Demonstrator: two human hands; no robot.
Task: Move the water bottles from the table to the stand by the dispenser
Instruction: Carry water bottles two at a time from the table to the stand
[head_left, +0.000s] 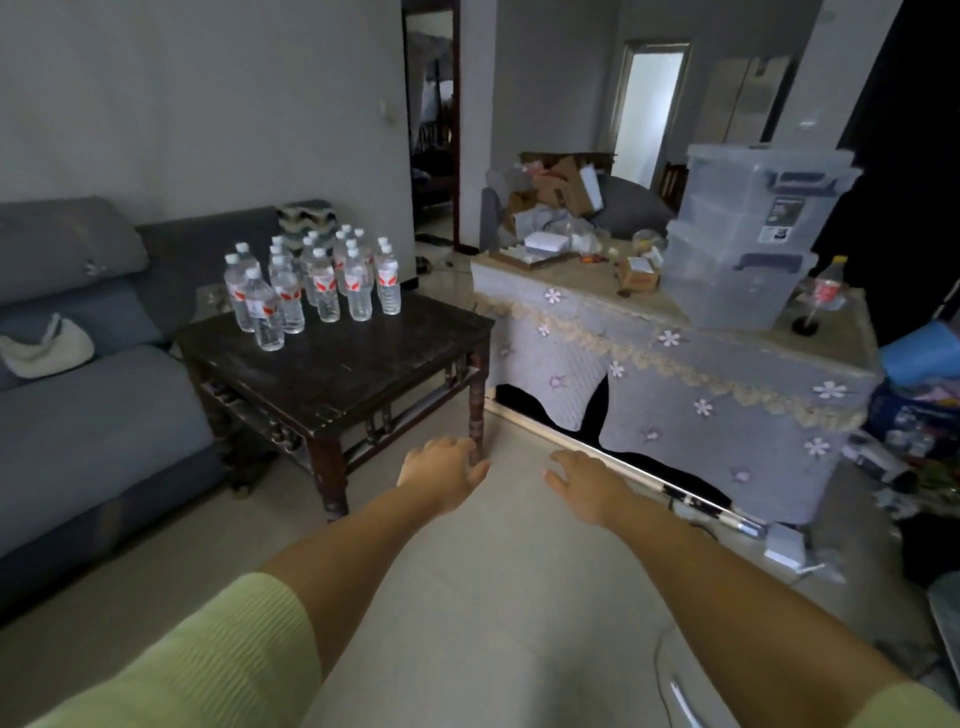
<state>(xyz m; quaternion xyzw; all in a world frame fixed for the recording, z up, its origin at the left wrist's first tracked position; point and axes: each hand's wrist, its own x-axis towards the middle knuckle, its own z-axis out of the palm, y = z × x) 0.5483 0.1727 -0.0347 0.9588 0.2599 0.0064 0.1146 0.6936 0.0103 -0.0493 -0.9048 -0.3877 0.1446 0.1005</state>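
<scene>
Several clear water bottles (311, 280) with white caps and red-and-white labels stand upright in a cluster on the far left part of a dark wooden table (363, 364). My left hand (441, 470) is stretched forward over the floor near the table's front right leg, fingers apart and holding nothing. My right hand (584, 480) reaches forward beside it, also empty with fingers spread. Both hands are well short of the bottles. No dispenser or stand is in view.
A blue-grey sofa (88, 395) runs along the left. To the right stands a long cabinet under a flowered cloth (675, 384) bearing stacked clear storage bins (748, 234), boxes and a red-labelled bottle (828, 288). Light tiled floor (493, 597) lies between. A doorway (434, 130) opens behind.
</scene>
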